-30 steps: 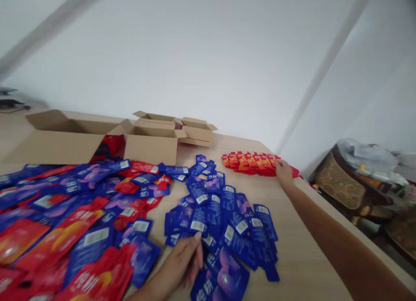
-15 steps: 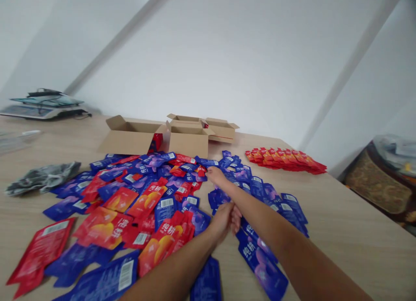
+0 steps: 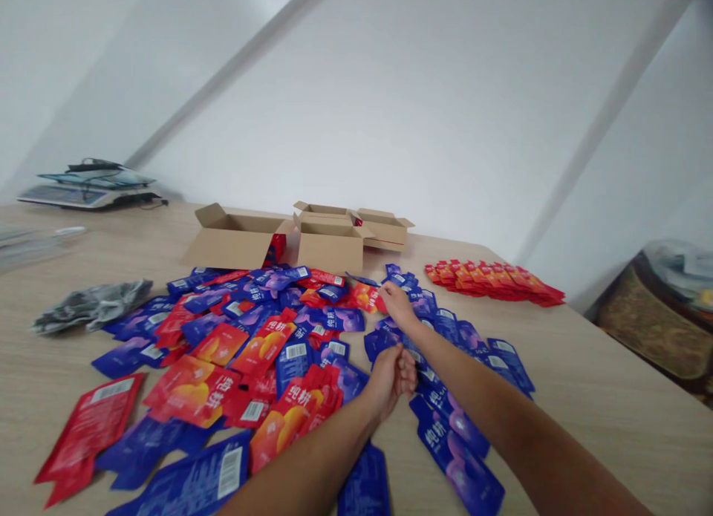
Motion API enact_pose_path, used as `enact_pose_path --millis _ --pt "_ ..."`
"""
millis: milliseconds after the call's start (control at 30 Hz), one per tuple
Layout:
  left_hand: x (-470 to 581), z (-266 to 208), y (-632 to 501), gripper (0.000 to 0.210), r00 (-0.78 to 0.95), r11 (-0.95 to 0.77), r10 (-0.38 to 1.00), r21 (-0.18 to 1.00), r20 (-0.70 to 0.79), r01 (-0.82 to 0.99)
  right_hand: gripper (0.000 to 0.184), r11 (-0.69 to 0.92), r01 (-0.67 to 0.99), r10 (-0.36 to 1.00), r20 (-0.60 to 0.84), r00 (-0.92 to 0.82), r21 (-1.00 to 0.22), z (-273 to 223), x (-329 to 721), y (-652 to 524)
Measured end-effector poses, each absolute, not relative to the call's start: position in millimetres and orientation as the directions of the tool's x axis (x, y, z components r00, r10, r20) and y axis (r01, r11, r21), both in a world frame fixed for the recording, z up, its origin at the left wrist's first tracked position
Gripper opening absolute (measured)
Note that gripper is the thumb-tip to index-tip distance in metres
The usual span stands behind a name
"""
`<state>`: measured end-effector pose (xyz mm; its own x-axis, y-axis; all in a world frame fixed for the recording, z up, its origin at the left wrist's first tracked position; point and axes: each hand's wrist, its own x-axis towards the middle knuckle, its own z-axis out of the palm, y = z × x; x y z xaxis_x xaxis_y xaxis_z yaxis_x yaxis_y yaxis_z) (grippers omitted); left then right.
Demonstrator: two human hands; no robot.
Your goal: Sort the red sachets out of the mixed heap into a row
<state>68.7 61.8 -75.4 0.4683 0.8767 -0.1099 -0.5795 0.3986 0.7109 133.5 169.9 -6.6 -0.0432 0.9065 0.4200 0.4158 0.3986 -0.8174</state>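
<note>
My right hand (image 3: 397, 307) reaches over the far part of the pile with its fingers pinched. A blue pouch (image 3: 362, 279), seen nearly edge-on, runs up to its fingertips. Just below that lies a red pouch (image 3: 365, 298) with an orange fruit print. My left hand (image 3: 391, 379) hovers nearer to me, fingers loosely curled and nothing visible in them. Beside it are blue pouches (image 3: 382, 339) with purple fruit prints. More blue pouches (image 3: 460, 456) lie in an overlapping row under and beyond my right forearm.
A mixed heap of red and blue pouches (image 3: 194, 390) covers the left side. Open cardboard boxes (image 3: 331, 252) stand behind it. Fanned red pouches (image 3: 493, 282) lie at the back right. A grey cloth (image 3: 92, 307) and a scale (image 3: 83, 195) are on the left.
My right hand has moved right, and the blue pouch by its fingers has tilted up, showing more of the red pouch beneath. My left hand's fingers have loosened. The view has shifted slightly.
</note>
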Motion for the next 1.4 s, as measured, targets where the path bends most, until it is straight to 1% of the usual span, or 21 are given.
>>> enact_pose_path --millis 67,133,200,267,333,400,467,500,567,600,633,667,733,800,900,967,1033,1133,1233,1300,1400 --pt "67 -75 63 0.035 0.459 0.392 0.883 0.699 -0.102 -0.598 0.021 0.428 0.415 0.889 0.456 -0.035 -0.803 -5 158 155" --pt "65 -73 65 0.037 0.457 0.400 0.883 0.677 -0.106 -0.618 0.021 0.444 0.343 0.888 0.458 -0.046 -0.828 -3 188 131" --pt "64 -71 66 0.043 0.459 0.415 0.881 0.653 -0.115 -0.633 0.021 0.364 0.216 0.931 0.354 -0.084 -0.906 -5 218 104" --pt "64 -69 64 0.049 0.463 0.424 0.877 0.654 -0.125 -0.627 0.023 0.202 0.130 0.972 0.183 -0.144 -0.971 -10 243 78" --pt "65 -68 59 0.052 0.499 0.427 0.857 0.726 -0.134 -0.539 0.026 0.078 0.127 0.979 0.053 -0.195 -0.989 -17 259 59" --pt "67 -69 54 0.049 0.572 0.399 0.808 0.842 -0.137 -0.363 0.028 0.044 0.151 0.979 0.013 -0.203 -0.988 -25 267 48" --pt "69 -71 49 0.047 0.623 0.344 0.769 0.915 -0.146 -0.210 0.029 0.050 0.109 0.990 0.035 -0.137 -0.993 -31 268 45" --pt "70 -71 48 0.047 0.617 0.319 0.774 0.930 -0.143 -0.185 0.029 0.056 0.049 0.996 0.052 -0.067 -0.997 -33 266 44" --pt "72 -71 47 0.048 0.540 0.287 0.832 0.930 -0.124 -0.228 0.035 0.070 -0.105 0.995 0.061 0.084 -0.992 -36 259 44" --pt "74 -71 47 0.049 0.485 0.268 0.868 0.924 -0.109 -0.273 0.038 0.067 -0.164 0.990 0.046 0.131 -0.984 -38 253 43" --pt "75 -69 46 0.049 0.435 0.247 0.896 0.916 -0.091 -0.317 0.039 0.047 -0.191 0.990 0.020 0.140 -0.981 -40 247 42" --pt "76 -68 46 0.049 0.398 0.228 0.915 0.905 -0.073 -0.359 0.040 0.010 -0.177 0.994 -0.009 0.108 -0.984 -43 240 40" --pt "78 -65 46 0.050 0.372 0.209 0.927 0.882 -0.042 -0.422 0.040 -0.032 -0.047 0.999 -0.032 0.010 -0.998 -50 226 35" --pt "78 -65 45 0.048 0.390 0.207 0.921 0.876 -0.023 -0.436 0.040 0.026 0.108 0.999 0.023 -0.030 -0.994 -57 215 31" --pt "77 -67 46 0.040 0.481 0.191 0.876 0.927 -0.013 -0.323 0.038 0.169 0.256 0.980 0.189 0.055 -0.952 -63 208 28" --pt "76 -69 47 0.039 0.529 0.152 0.849 0.958 0.000 -0.244 0.037 0.189 0.297 0.969 0.227 0.101 -0.936 -65 207 26" --pt "75 -72 49 0.041 0.532 0.126 0.847 0.964 0.018 -0.233 0.035 0.168 0.269 0.975 0.200 0.096 -0.948 -68 206 26" --pt "76 -74 49 0.043 0.500 0.154 0.866 0.953 -0.004 -0.260 0.036 0.142 0.134 0.986 0.152 0.067 -0.981 -76 201 26" --pt "79 -75 47 0.044 0.501 0.205 0.864 0.943 -0.048 -0.263 0.035 0.144 0.007 0.986 0.144 0.085 -0.990 -81 196 29" --pt "81 -76 45 0.043 0.520 0.217 0.853 0.937 -0.045 -0.275 0.035 0.151 -0.007 0.984 0.149 0.095 -0.989 -79 196 29" --pt "82 -75 43 0.040 0.534 0.218 0.846 0.922 -0.014 -0.321 0.037 0.174 0.073 0.974 0.183 0.132 -0.982 -65 209 30"
